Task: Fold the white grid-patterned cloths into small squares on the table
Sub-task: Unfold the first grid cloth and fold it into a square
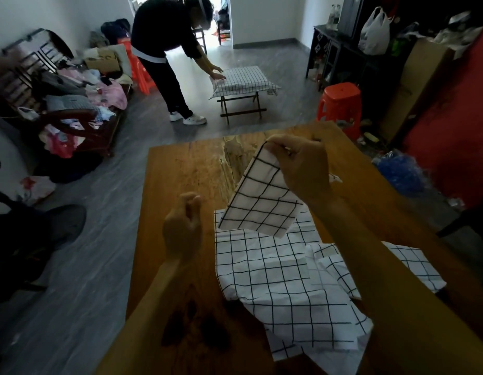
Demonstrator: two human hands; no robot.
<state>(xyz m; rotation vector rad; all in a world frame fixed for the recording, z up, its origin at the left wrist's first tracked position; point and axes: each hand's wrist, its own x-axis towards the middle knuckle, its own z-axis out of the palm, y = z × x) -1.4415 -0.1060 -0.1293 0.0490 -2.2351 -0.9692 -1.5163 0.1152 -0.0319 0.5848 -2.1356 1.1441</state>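
My right hand (302, 169) pinches the top corner of a folded white grid-patterned cloth (259, 196) and holds it hanging above the wooden table (181, 169). Under it, a loose pile of unfolded grid cloths (283, 282) lies spread over the table's near right part, partly hidden by my right forearm. My left hand (183, 226) hovers over the table to the left of the cloths, fingers curled, holding nothing that I can see.
A person in dark clothes (164, 50) bends over a small folding table (243, 79) covered with another grid cloth. An orange stool (340, 104) stands beyond the table's far right corner. A bench with piled clothes (72, 104) lines the left wall.
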